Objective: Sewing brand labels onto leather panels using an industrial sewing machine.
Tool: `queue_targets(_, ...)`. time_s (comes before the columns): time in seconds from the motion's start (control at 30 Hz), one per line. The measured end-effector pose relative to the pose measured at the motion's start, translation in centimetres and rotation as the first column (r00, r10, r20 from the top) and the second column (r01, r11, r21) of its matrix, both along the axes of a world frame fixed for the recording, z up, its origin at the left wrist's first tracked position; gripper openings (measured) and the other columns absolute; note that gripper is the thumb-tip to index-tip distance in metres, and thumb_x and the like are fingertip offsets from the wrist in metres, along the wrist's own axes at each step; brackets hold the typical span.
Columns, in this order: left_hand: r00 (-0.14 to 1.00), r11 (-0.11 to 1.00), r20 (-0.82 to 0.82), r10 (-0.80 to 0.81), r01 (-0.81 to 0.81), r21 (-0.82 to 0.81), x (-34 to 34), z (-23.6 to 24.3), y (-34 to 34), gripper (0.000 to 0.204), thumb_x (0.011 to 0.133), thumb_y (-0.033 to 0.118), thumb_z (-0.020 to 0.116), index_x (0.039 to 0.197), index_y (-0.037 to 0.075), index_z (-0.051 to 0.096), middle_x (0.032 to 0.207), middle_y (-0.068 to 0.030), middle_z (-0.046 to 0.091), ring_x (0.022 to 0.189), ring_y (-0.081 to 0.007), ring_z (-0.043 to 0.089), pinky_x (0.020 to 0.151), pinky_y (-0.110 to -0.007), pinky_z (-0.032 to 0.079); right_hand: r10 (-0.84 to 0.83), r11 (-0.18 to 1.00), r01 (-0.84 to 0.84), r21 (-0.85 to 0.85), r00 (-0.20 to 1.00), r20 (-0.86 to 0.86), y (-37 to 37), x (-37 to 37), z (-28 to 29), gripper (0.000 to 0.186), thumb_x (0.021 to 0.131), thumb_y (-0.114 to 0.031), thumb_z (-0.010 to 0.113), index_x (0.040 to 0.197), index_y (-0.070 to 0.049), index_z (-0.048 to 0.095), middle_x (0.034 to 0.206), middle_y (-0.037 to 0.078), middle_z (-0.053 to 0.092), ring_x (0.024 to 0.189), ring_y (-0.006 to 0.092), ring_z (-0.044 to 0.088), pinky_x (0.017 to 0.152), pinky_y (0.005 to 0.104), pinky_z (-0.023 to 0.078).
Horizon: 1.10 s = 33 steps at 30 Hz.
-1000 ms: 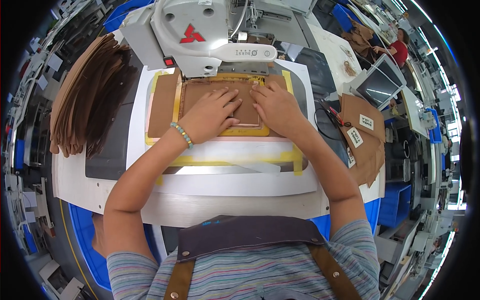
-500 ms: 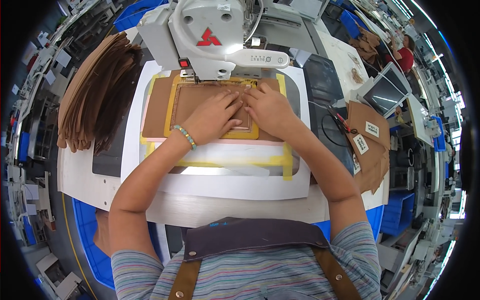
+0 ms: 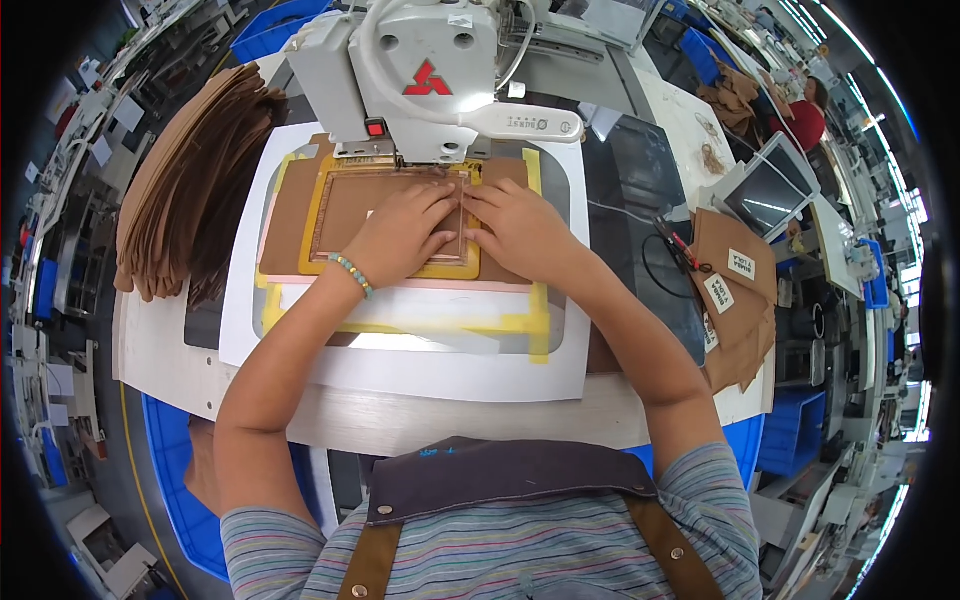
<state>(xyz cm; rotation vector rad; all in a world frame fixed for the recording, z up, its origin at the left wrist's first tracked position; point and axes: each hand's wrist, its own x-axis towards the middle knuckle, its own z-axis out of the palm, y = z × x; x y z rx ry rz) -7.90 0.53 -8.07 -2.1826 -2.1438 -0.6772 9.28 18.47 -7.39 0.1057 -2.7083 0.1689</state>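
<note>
the top of the machine was cut off by the upper edge, and its needle could not be made out. the surface under both palms was hidden, as was part of the right side of the yellow frame. a co-worker at upper right was small and blurred.

compared with half a second earlier, the brown panel, the frame and the white sheet beneath had shifted left relative to the machine; both hands had gone left too. the stack at left showed no clear change.

the panel lay directly under the hands, just in front of the machine. the left hand was unclenched, palm down within the frame, grasping nothing visible. the right hand was likewise unclenched, fingertips at the frame's right side.
</note>
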Motion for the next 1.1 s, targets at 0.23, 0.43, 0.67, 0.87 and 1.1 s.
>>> queue_targets(0.23, 0.997, 0.995, 0.025, 0.075, -0.073, -0.072, -1.1, 0.7, -1.4, 0.045, 0.102, 0.020, 0.070, 0.142, 0.002, 0.063, 0.153, -0.0150, 0.060, 0.142, -0.0360, 0.053, 0.120, -0.046, 0.044, 0.011, 0.956, 0.046, -0.291, 0.982, 0.190, 0.5, 4.2, 3.1, 0.035, 0.102, -0.022, 0.068, 0.129, -0.002, 0.074, 0.142, 0.014, 0.067, 0.133, 0.0338, 0.059, 0.112, 0.0436, 0.050)
queue_targets(0.43, 0.996, 0.993, 0.010, 0.091, -0.090, -0.077, -2.6, 2.3, -5.3, 0.040, 0.101, 0.019, 0.071, 0.138, 0.004, 0.067, 0.154, -0.0118, 0.061, 0.143, -0.0350, 0.054, 0.119, -0.046, 0.044, 0.053, 0.958, -0.004, -0.285, 0.985, 0.166, 1.3, 5.3, 2.6, 0.031, 0.099, -0.021, 0.069, 0.121, 0.000, 0.076, 0.136, 0.014, 0.070, 0.133, 0.0332, 0.058, 0.113, 0.0427, 0.049)
queue_targets(0.67, 0.992, 0.995, 0.113, -0.055, 0.064, -0.077, -0.7, 0.6, -6.5, 0.049, 0.099, 0.022, 0.073, 0.145, 0.005, 0.066, 0.161, -0.0116, 0.056, 0.153, -0.0350, 0.046, 0.124, -0.049, 0.039, 0.315, 0.923, -0.309, -0.229, 0.949, -0.009, -2.6, 1.8, 0.8, 0.036, 0.096, -0.020, 0.074, 0.128, -0.003, 0.074, 0.137, 0.012, 0.071, 0.135, 0.0306, 0.059, 0.113, 0.0436, 0.047)
queue_targets(0.87, 0.997, 0.995, 0.067, -0.044, 0.050, -0.087, -0.5, 0.2, -6.4, 0.057, 0.099, 0.025, 0.072, 0.152, 0.006, 0.061, 0.166, -0.0123, 0.051, 0.157, -0.0360, 0.040, 0.126, -0.051, 0.036, 0.183, 0.982, -0.183, -0.040, 0.983, -0.009, -4.8, 2.5, -0.6, 0.041, 0.094, -0.023, 0.077, 0.130, -0.006, 0.070, 0.135, 0.009, 0.071, 0.128, 0.0262, 0.062, 0.108, 0.0415, 0.047)
queue_targets(1.1, 0.941, 0.984, 0.337, -0.017, 0.075, -0.162, -1.9, 1.4, -6.7, 0.058, 0.097, 0.023, 0.074, 0.152, 0.008, 0.062, 0.168, -0.0104, 0.049, 0.159, -0.0348, 0.038, 0.127, -0.050, 0.034, 0.188, 0.982, -0.189, -0.026, 0.982, -0.024, -5.3, 2.0, -0.9, 0.037, 0.091, -0.024, 0.078, 0.122, -0.006, 0.070, 0.125, 0.008, 0.071, 0.121, 0.0248, 0.062, 0.106, 0.0408, 0.047)
